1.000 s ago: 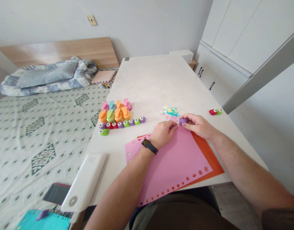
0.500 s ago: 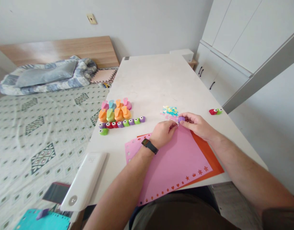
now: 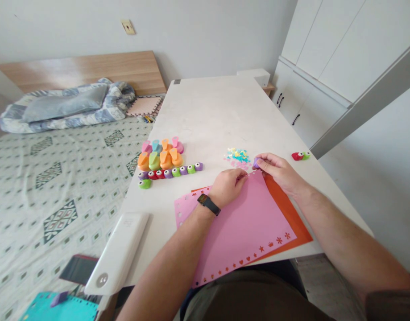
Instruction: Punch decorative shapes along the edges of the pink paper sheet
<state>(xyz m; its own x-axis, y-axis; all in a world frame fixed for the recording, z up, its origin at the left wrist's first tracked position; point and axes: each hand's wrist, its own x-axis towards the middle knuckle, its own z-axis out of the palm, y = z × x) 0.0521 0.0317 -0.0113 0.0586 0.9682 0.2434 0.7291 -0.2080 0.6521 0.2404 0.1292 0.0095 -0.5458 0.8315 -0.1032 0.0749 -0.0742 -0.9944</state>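
Note:
A pink sheet of paper (image 3: pixel 238 218) lies on an orange sheet (image 3: pixel 288 209), with shapes such as stars, hearts and flowers cut along its edges. My left hand (image 3: pixel 229 183), with a dark watch on the wrist, pinches the pink sheet's far edge. A small purple craft punch (image 3: pixel 256 163) is held in the fingers of my right hand (image 3: pixel 278 171), just past the sheet's far right corner. Small holes show along that edge between my hands. Beyond it lies a pile of blue, yellow and pink paper cutouts (image 3: pixel 237 156).
Larger craft punches (image 3: pixel 164 157) and a row of small punches (image 3: pixel 173 172) stand at the table's left. A red punch (image 3: pixel 296 156) and a green one sit at the right edge. A white device (image 3: pixel 118 254) lies at the front left, above a teal sheet (image 3: pixel 64 307).
My right hand has moved slightly right and away with the purple punch, off the pink sheet's edge. Left hand stays put; the far edge with its holes is now more visible.

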